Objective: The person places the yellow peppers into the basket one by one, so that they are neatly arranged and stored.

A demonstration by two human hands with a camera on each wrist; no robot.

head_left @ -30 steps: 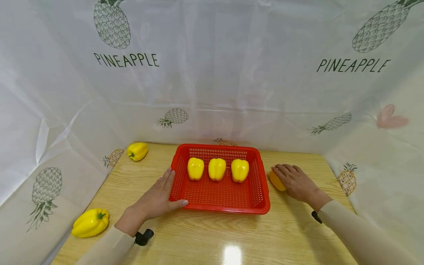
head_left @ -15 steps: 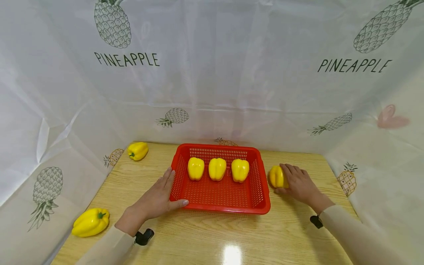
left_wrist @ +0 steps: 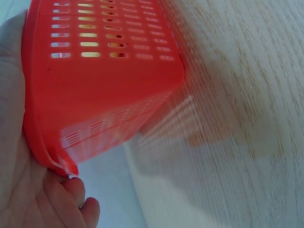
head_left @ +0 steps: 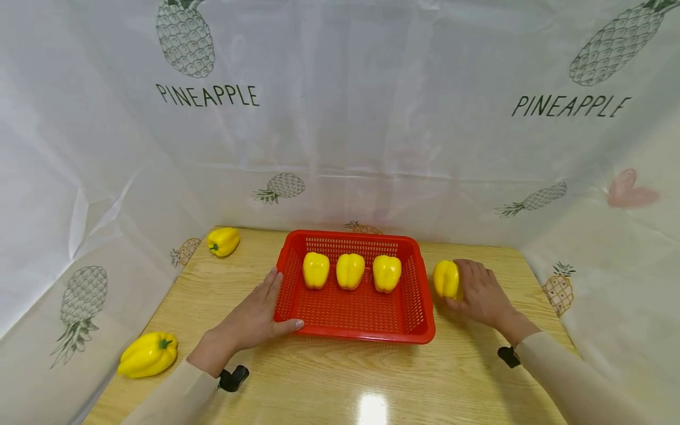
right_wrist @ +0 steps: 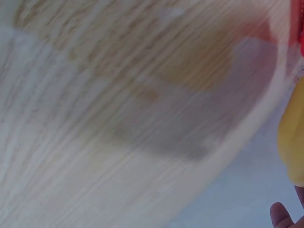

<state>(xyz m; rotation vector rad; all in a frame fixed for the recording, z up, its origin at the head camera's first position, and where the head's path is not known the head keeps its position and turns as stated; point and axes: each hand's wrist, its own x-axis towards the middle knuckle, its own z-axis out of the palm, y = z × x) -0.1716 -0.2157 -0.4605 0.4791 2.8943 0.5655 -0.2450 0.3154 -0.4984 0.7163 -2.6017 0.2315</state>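
Yellow and glossy, a bell pepper point(head_left: 446, 279) is in the grasp of the right hand point(head_left: 480, 295), just beside the right wall of a red basket point(head_left: 366, 337). The hand covers the pepper's right side, with the thumb low on the near side; whether the pepper touches the wooden table point(head_left: 329, 378) cannot be told. In the right wrist view only part of it shows, at the edge. The left hand point(head_left: 249, 323) is not clenched: it lies spread at the basket's left side, fingers along the rim and thumb at the near edge.

Inside the perforated basket, 3 peppers point(head_left: 350, 272) stand in a row toward the far wall, apart from each other. On the table to the left lie 2 more, a far pepper point(head_left: 224, 241) and a near pepper point(head_left: 147, 355). Pale sheeting point(head_left: 366, 118) printed with pineapples hangs behind.
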